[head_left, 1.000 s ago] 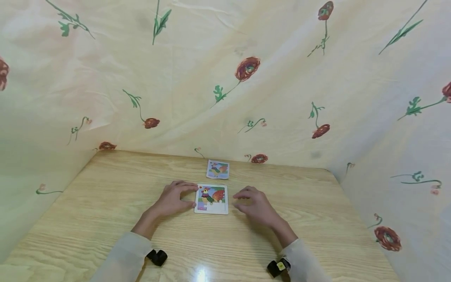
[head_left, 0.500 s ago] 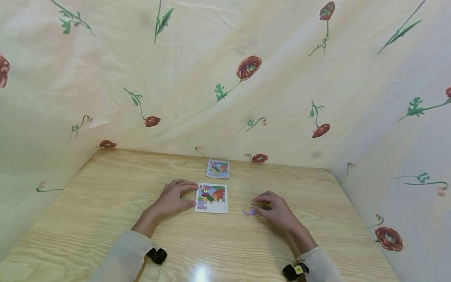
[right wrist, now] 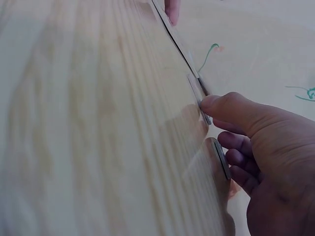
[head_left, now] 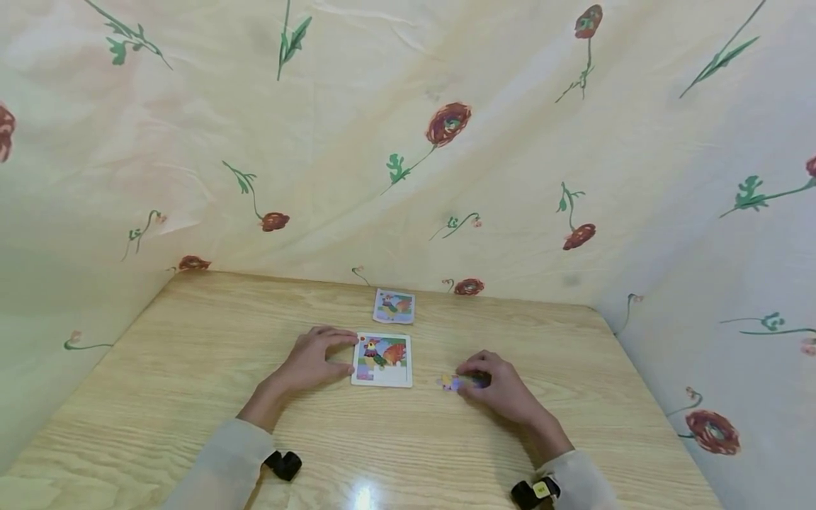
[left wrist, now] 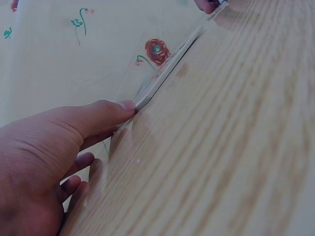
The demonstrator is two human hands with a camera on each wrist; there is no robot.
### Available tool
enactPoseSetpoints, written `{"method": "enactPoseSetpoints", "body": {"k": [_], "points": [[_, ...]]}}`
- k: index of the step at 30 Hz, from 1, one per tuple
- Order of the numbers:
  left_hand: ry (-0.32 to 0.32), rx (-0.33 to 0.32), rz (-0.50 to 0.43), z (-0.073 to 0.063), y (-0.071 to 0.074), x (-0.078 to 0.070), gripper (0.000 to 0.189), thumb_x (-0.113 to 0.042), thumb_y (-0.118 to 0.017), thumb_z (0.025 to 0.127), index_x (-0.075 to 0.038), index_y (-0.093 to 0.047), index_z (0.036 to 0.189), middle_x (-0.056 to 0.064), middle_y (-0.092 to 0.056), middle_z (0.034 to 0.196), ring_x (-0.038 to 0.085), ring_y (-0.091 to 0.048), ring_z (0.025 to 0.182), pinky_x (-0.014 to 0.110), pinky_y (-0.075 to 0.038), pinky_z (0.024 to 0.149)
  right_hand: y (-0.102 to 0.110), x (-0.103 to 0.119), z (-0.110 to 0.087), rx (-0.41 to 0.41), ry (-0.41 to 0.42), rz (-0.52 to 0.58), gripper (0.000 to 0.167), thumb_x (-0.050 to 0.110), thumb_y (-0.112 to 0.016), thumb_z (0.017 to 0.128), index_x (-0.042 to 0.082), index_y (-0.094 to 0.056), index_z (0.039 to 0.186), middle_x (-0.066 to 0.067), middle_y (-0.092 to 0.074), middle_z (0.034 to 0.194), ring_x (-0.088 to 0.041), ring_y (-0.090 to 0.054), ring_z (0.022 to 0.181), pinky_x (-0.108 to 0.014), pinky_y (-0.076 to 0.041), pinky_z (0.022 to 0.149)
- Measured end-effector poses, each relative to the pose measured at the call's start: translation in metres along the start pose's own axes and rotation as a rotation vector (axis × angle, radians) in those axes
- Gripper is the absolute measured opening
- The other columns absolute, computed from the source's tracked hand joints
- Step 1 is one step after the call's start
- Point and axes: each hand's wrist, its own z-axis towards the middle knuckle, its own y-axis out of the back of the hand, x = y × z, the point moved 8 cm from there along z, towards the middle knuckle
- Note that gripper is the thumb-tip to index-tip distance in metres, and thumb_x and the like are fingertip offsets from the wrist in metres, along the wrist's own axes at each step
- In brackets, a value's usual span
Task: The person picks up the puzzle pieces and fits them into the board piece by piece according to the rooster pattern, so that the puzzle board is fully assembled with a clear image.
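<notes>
A white-rimmed jigsaw tray with a part-filled rooster picture lies mid-table; bare white shows along its lower right. My left hand rests at the tray's left side, thumb near the lower corner and fingertips at the upper one. To the right of the tray, my right hand pinches a purple and yellow puzzle piece low over the table. In the right wrist view the thumb overlaps that piece, and another piece lies under the curled fingers. The palm partly hides these pieces in the head view.
A small rooster picture card lies behind the tray, near the back edge. Floral cloth hangs round the back and sides of the wooden table. Each wrist bears a black camera.
My right hand has moved right, from beside the tray to the loose pieces, and its fingers have come down on one. The left hand and the tray stay in place.
</notes>
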Motion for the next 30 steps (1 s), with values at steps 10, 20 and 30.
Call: {"method": "enactPoseSetpoints", "body": {"k": [10,20,30], "points": [[-0.014,-0.010,0.015,-0.0011,0.0000,-0.0014,0.053,-0.037,-0.080,0.089,-0.027,-0.067,0.139,-0.005,-0.061,0.148,0.031,-0.041,0.146,0.067,-0.026,0.116,-0.0023,0.0005,-0.0011,0.018,0.013,-0.026,0.014,0.024,-0.083,0.088,0.025,-0.080,0.101,0.006,-0.067,0.108,-0.014,-0.058,0.102,-0.027,-0.052,0.086],[-0.014,-0.015,0.014,-0.0009,0.0008,-0.0009,0.052,-0.037,-0.080,0.089,-0.027,-0.067,0.139,-0.004,-0.060,0.148,0.031,-0.040,0.147,0.068,-0.025,0.117,-0.0019,0.0031,-0.0005,0.018,0.050,-0.045,0.017,0.021,-0.084,0.087,0.023,-0.081,0.103,0.005,-0.068,0.109,-0.014,-0.058,0.100,-0.024,-0.052,0.080],[-0.016,-0.016,0.019,-0.0017,0.0014,-0.0034,0.053,-0.034,-0.080,0.088,-0.025,-0.068,0.138,-0.004,-0.061,0.147,0.031,-0.042,0.145,0.066,-0.027,0.115,-0.0024,0.0029,-0.0010,-0.011,0.043,-0.065,0.016,0.021,-0.085,0.086,0.024,-0.081,0.101,0.004,-0.068,0.109,-0.013,-0.058,0.099,-0.024,-0.050,0.079]]}}
